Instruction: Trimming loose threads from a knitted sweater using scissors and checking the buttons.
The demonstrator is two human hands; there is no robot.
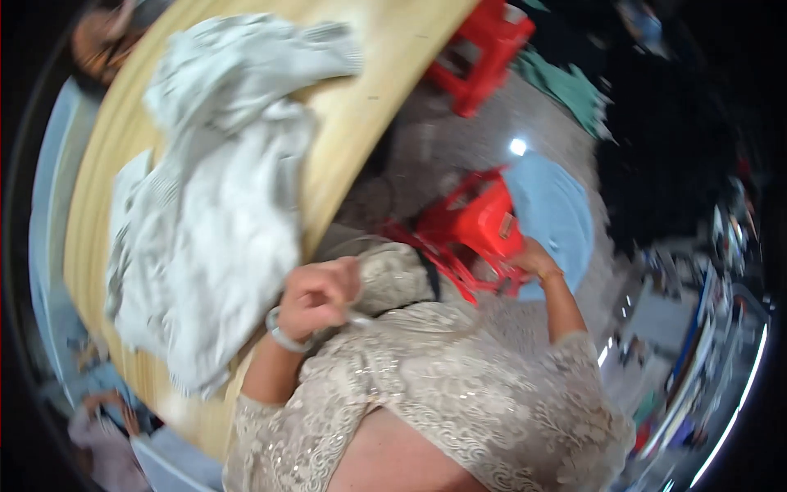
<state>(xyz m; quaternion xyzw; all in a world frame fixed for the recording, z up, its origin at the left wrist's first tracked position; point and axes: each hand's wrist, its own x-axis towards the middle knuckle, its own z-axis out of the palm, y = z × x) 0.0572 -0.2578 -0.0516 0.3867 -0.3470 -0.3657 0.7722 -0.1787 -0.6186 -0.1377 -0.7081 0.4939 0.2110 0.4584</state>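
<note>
My right hand (537, 261) grips the edge of a red plastic stool (489, 220), which is tilted beside my lap. My left hand (321, 293) is held above my lap near the table edge, its fingers curled in. Nothing shows in it, though the picture is blurred there. A pale band circles that wrist. Closest to the left hand lies a pale, whitish knit garment (238, 221), crumpled along the wooden table (361, 107). A thin pale cord (410, 330) runs across my lace top beside the left hand.
Behind the held stool, a light blue rounded piece (561, 217) lies on the grey floor. Another red stool (484, 57) stands by the table's far side. A green cloth (566, 90) and dark heaps lie to the right. Other people (106, 443) sit at the left rim.
</note>
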